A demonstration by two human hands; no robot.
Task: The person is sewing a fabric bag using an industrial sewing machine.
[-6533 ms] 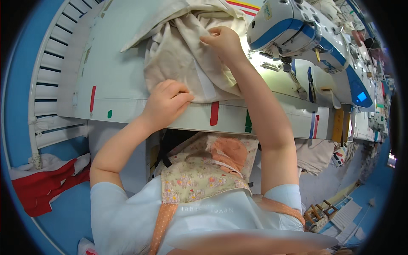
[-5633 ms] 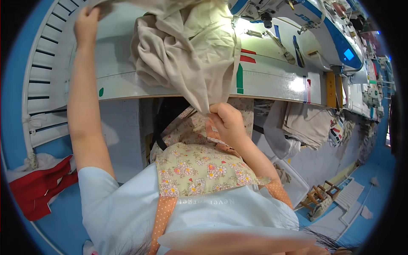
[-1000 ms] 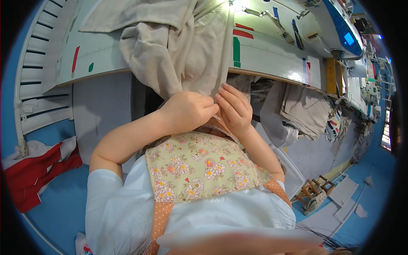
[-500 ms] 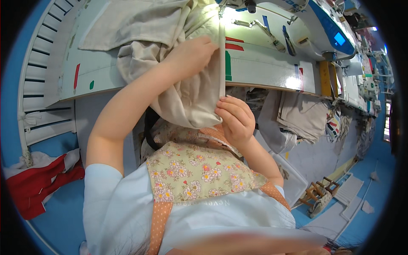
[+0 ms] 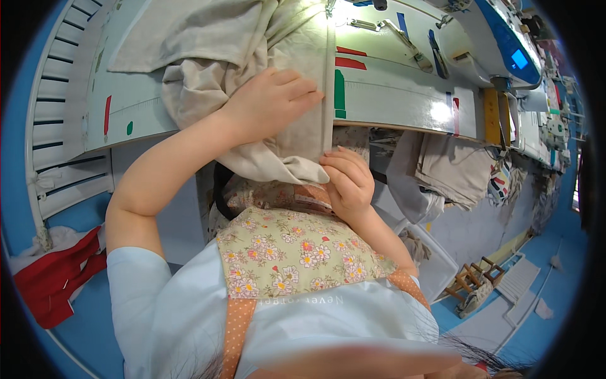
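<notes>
A beige cloth point(image 5: 303, 129) lies bunched over the sewing table's front edge, its straight folded edge running from the sewing machine's lit needle area point(image 5: 330, 9) toward me. My left hand point(image 5: 274, 101) rests on top of the cloth, fingers stretched out near that edge. Lower down on the right, my right hand point(image 5: 350, 182) pinches the cloth's near corner between thumb and fingers, just off the table. Its fingertips partly cover the corner. The machine's white and blue body point(image 5: 499, 47) stands at the upper right.
Red and green tape marks point(image 5: 339, 95) line the table point(image 5: 404, 107) beside the cloth. Small scissors-like tools point(image 5: 437, 54) lie behind them. A white slatted rack point(image 5: 53, 126) borders the left. More beige cloth point(image 5: 451, 167) hangs below the table at right, above a white bin point(image 5: 435, 259).
My left hand has moved slightly toward me and its fingers have straightened on the cloth. The cloth near my right hand lies flatter, and its hanging fold has risen.
</notes>
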